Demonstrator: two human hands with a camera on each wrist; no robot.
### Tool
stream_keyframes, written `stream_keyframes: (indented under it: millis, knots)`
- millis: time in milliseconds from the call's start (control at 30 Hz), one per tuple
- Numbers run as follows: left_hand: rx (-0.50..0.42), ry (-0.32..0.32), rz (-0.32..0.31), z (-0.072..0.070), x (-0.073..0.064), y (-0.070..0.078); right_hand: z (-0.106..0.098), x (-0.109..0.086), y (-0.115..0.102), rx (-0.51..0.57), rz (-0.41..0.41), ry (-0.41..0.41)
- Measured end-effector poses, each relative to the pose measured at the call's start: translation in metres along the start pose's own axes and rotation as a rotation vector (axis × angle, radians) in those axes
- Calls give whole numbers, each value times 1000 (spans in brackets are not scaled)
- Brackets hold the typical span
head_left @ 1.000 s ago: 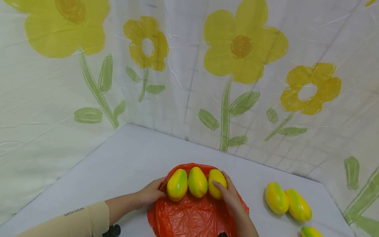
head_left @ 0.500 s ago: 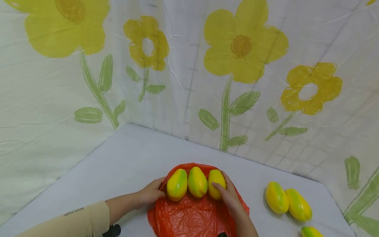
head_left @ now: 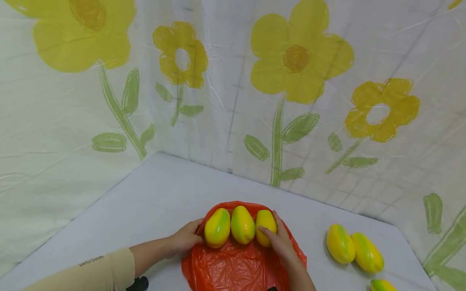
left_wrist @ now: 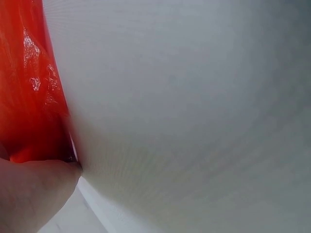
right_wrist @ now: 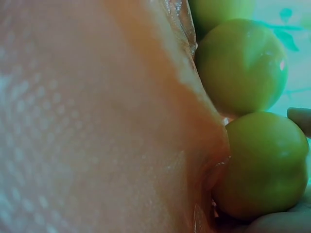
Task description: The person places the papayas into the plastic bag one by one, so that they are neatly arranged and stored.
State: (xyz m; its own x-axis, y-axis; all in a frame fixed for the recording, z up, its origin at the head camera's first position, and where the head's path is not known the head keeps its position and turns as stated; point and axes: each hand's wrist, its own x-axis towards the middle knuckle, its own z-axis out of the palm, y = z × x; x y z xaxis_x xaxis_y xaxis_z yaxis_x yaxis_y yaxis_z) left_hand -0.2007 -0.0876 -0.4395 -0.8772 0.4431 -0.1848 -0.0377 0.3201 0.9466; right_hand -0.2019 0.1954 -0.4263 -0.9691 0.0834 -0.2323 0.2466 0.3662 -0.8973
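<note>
A red plastic bag point(head_left: 236, 268) lies on the white table, its far side raised around a row of three glossy yellow-green fruits, like mangoes or small papayas. My right hand point(head_left: 282, 240) grips the right-hand fruit point(head_left: 266, 226), thumb on its near face and fingers along its far right side. Beside it sit the middle fruit point(head_left: 242, 225) and the left fruit point(head_left: 217, 228). At the bag's left edge, my left hand point(head_left: 185, 238) holds the plastic; its fingertips are partly hidden. The left wrist view shows the thumb point(left_wrist: 39, 187) against the red plastic point(left_wrist: 24, 97).
To the right lie two more yellow-green fruits point(head_left: 340, 243) touching each other, and another point(head_left: 381, 285) is cut off at the lower frame edge. A flower-printed curtain point(head_left: 218, 133) hangs behind the table point(head_left: 156, 194).
My right hand and the fruit in it have shifted slightly left, toward the middle fruit. My left hand and the bag have stayed almost still.
</note>
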Motion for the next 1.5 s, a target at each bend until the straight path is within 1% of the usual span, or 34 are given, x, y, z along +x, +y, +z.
stream_keyframes:
  millis: [133, 267, 500, 600, 767, 900, 1067, 1167, 1300, 1500]
  knots:
    - [4, 3, 2, 0, 0, 0, 0, -1, -2, -11, 8, 3]
    - [5, 7, 2, 0, 0, 0, -2, -3, -3, -10, -17, 11]
    - [-1, 11, 27, 1, 0, -3, -10, -9, -9, -25, -110, 32]
    - [-7, 7, 15, 0, 0, -2, -19, -11, -14, -29, -128, 35]
    - [-7, 2, 6, -1, -1, 0, -34, -7, -20, -39, -150, 35]
    - [-4, 5, -1, 0, -1, 0, -45, -4, -19, -52, -167, 42]
    - [1, 15, 0, 2, -1, -1, -58, -3, -18, -108, -191, 47]
    - [10, 25, -1, 2, -1, -1, -67, 0, -17, -133, -198, 64]
    - [13, 25, -7, 2, -1, -1, -80, 6, -15, -150, -185, 91]
    - [16, 23, -2, 2, 0, -1, -103, 12, -14, -218, -157, 131]
